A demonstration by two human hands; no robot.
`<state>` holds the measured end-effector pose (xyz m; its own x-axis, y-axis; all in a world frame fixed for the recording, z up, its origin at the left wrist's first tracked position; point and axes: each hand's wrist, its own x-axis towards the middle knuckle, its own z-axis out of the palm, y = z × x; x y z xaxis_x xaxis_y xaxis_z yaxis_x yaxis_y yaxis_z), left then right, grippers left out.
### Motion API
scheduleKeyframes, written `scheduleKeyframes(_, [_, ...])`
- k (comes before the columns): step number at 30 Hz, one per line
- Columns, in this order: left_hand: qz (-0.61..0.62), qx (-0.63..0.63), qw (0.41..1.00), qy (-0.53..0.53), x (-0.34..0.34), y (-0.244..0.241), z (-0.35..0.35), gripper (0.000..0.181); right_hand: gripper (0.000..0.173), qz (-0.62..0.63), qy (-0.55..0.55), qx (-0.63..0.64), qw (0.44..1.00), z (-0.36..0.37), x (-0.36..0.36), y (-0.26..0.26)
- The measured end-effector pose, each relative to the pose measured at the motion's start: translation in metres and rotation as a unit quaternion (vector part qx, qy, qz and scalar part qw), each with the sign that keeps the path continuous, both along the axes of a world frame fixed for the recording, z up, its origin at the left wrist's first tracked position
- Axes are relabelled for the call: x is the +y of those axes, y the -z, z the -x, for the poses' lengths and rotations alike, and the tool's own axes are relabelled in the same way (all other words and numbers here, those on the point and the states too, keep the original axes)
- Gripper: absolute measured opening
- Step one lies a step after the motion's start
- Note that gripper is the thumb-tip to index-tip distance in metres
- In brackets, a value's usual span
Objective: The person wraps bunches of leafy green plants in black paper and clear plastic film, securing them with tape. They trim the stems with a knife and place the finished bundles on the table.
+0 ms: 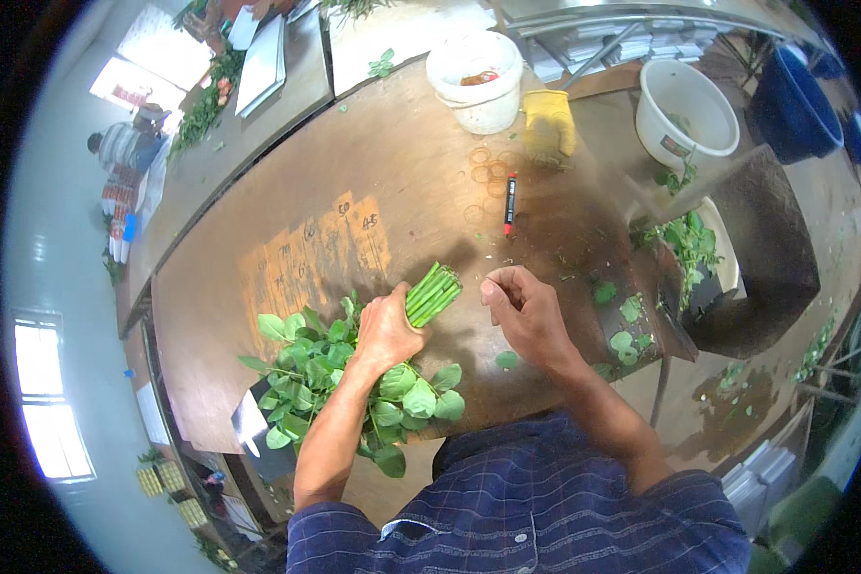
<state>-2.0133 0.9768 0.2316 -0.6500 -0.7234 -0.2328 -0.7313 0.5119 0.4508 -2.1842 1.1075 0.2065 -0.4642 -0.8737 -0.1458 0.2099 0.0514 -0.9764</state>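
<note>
My left hand (389, 331) is closed around a bundle of green cut stems (434, 295), whose cut ends point up and to the right. The leafy end of the bundle (316, 362) spreads under and beside my left forearm, over the table's near edge. To the right of the stem ends, apart from them, my right hand (522, 305) is curled with thumb and forefinger together; nothing is plainly visible in it. Beyond it lie a black marker with a red cap (509, 204) and several thin rubber bands (493, 172) on the wooden table (402, 158).
A white bucket (473, 93) and a yellow glove (549, 129) sit at the table's far side. An orange measuring scale (316, 244) marks the tabletop. Loose leaves (626, 337) lie right. Farther right are a white tub (687, 107) and blue bins (793, 107). Another person (133, 143) is far left.
</note>
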Motion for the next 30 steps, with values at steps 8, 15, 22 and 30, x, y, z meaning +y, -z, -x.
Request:
scheduleKeyframes(8, [0.034, -0.028, 0.999, 0.019, 0.029, 0.001, 0.035, 0.036, 0.016, 0.015, -0.11, 0.242, 0.964, -0.016, 0.029, -0.008])
scheduleKeyframes(15, [0.019, -0.073, 0.995, 0.07, 0.055, 0.028, 0.044, 0.039, 0.018, 0.113, -0.272, 0.213, 0.932, -0.069, 0.066, 0.013])
scheduleKeyframes(22, [-0.017, -0.057, 0.993, 0.104, 0.076, 0.032, 0.043, 0.031, 0.021, -0.05, -0.202, -0.029, 0.978, 0.032, 0.06, -0.021])
scheduleKeyframes(30, [-0.047, -0.024, 0.992, 0.115, 0.101, -0.001, 0.029, 0.034, 0.024, -0.099, -0.222, -0.083, 0.966, 0.074, -0.009, 0.028])
